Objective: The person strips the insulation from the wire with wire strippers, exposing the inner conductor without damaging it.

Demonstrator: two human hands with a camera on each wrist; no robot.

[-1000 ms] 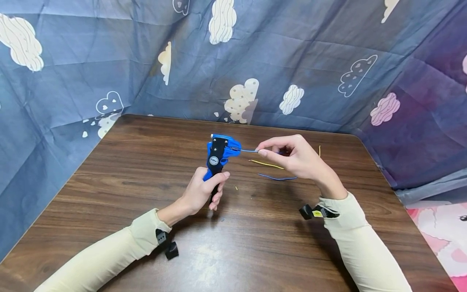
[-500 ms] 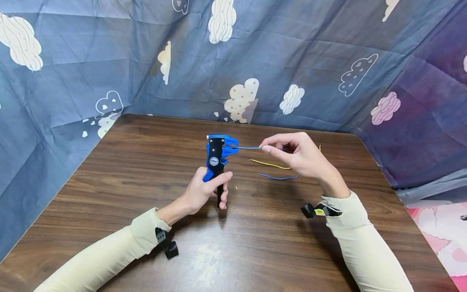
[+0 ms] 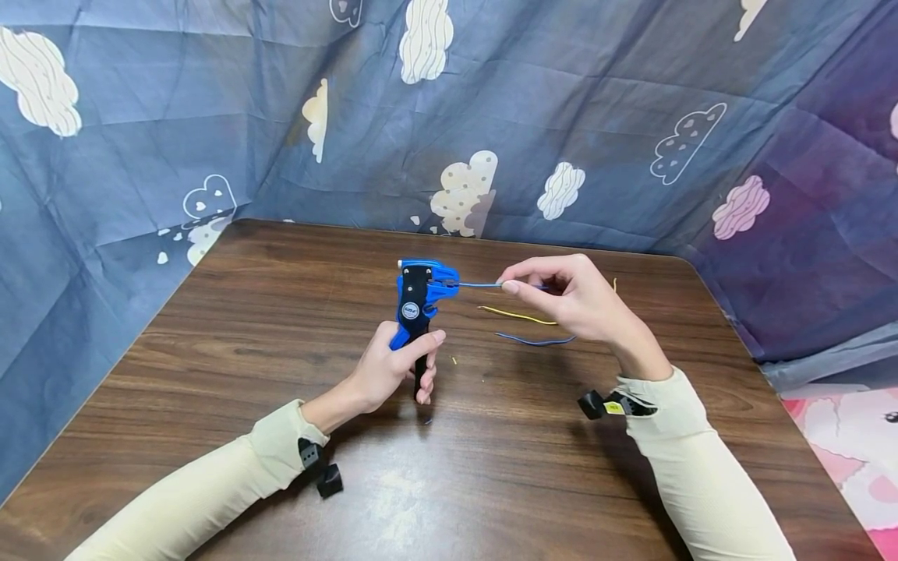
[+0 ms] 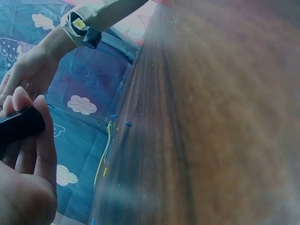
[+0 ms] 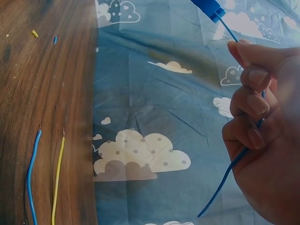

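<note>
My left hand (image 3: 386,366) grips the handle of a blue and black wire stripper (image 3: 414,300), held upright above the table. Thumb and index finger of my right hand (image 3: 578,300) pinch a blue wire (image 3: 480,285), whose left end enters the tool's mouth. In the right wrist view, the wire's free tail (image 5: 220,185) hangs past the curled fingers, and the stripper's blue tip (image 5: 208,7) shows at the top. Only the black handle end (image 4: 23,124) is seen in the left wrist view, wrapped by fingers. The wire's tip is hidden inside the tool.
On the brown wooden table (image 3: 231,351) lie a yellow wire (image 3: 515,315) and another blue wire (image 3: 536,341), both with bare copper ends in the right wrist view. Small cut bits of yellow insulation (image 5: 34,33) and blue insulation (image 5: 55,40) are scattered nearby. A cloud-patterned cloth hangs behind.
Between one second and half a second ago, the stripper shifted slightly left, its handle swung right, and my right hand moved a little right with the wire. Since then almost nothing has moved.
</note>
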